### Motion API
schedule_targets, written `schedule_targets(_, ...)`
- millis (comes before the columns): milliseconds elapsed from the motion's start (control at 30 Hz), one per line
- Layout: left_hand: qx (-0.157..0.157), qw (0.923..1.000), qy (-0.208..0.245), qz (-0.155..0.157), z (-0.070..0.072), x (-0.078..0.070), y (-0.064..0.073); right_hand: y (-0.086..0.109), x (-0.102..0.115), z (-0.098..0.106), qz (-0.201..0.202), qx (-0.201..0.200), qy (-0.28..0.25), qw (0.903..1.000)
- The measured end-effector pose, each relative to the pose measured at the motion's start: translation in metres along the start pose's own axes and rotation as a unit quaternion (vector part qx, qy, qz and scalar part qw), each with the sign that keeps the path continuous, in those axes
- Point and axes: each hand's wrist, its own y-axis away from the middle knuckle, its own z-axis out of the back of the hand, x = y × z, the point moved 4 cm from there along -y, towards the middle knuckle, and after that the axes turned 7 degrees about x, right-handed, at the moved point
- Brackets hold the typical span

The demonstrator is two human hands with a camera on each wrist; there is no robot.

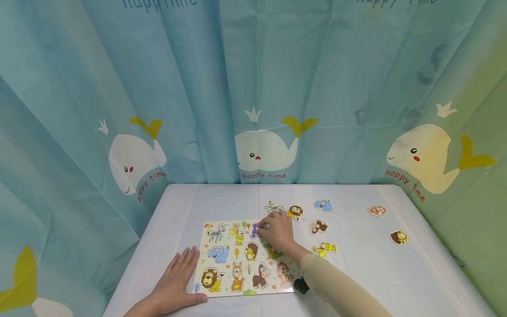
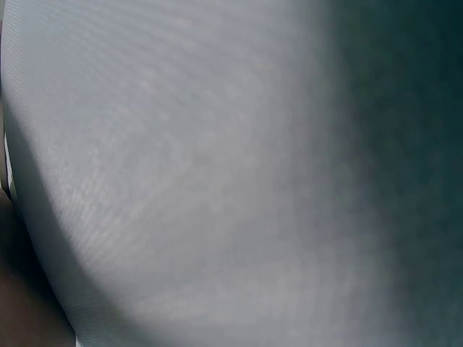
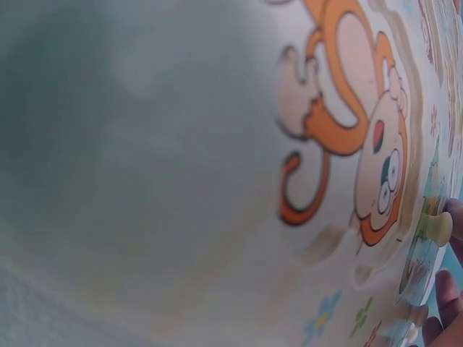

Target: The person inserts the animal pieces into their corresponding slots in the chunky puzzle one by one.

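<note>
A wooden puzzle board [image 1: 230, 275] with printed animals lies on the white table. My right hand [image 1: 279, 230] reaches over its upper right part, thumb and fingertips pinching a purple animal puzzle piece [image 1: 254, 230] at the top row. Under that hand, a green animal piece [image 1: 272, 252] is partly covered; its pale knob [image 3: 438, 228] shows beside the fingers in the right wrist view. My left hand [image 1: 176, 279] rests flat along the board's left edge, fingers straight, thumb at the lower left corner. The left wrist view is mostly blurred pale cloth.
Loose pieces lie right of and behind the board: a zebra [image 1: 274, 206], a lion [image 1: 295, 212], an elephant [image 1: 323, 205], a brown animal [image 1: 318, 226], a giraffe [image 1: 328, 247], a monkey [image 1: 377, 210] and a hedgehog [image 1: 398, 237]. A whale-printed curtain [image 1: 273, 88] surrounds the table.
</note>
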Motion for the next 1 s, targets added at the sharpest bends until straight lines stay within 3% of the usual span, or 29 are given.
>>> schedule_targets(600, -0.002, 1.0, -0.001, 0.004, 0.0, 0.0, -0.001, 0.001, 0.002, 0.003, -0.003, 0.0, 0.003, 1.0)
schedule_targets(1000, 0.009, 0.9998, -0.002, 0.015, -0.001, 0.001, -0.002, 0.002, -0.005, 0.02, 0.012, 0.004, -0.044, 0.9989)
